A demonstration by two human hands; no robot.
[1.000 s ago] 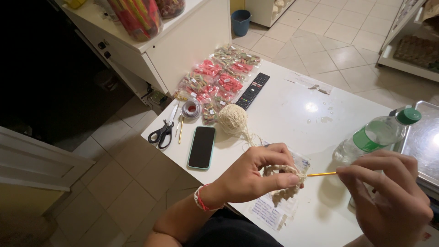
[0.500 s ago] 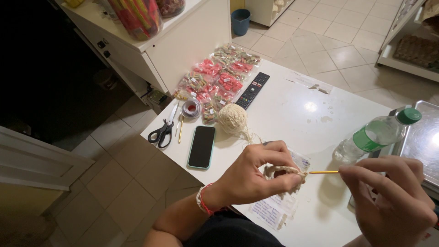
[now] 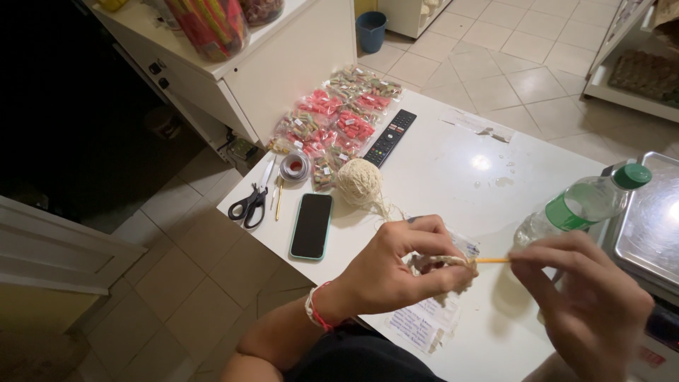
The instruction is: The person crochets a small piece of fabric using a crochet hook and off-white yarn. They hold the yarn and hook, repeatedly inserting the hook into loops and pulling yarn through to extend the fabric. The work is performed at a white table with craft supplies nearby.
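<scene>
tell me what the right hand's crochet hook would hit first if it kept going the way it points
Likely the beige crochet piece pinched in the left hand; the yellow hook from the right hand points straight into it.

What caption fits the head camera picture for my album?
Left hand holds a small crochet piece while right hand works a yellow hook, yarn ball on the white table.

Yarn ball [image 3: 358, 181] right of phone [image 3: 311, 226], scissors [image 3: 250, 203] left, remote [image 3: 390, 136] behind

You have a cream yarn ball [image 3: 358, 182] and black phone [image 3: 311, 226] on the white bench [image 3: 453, 163]. Your bottle [image 3: 576, 209] wears a green cap and label. Black-handled scissors [image 3: 249, 204] lie near red and pink packets [image 3: 332, 124].
</scene>
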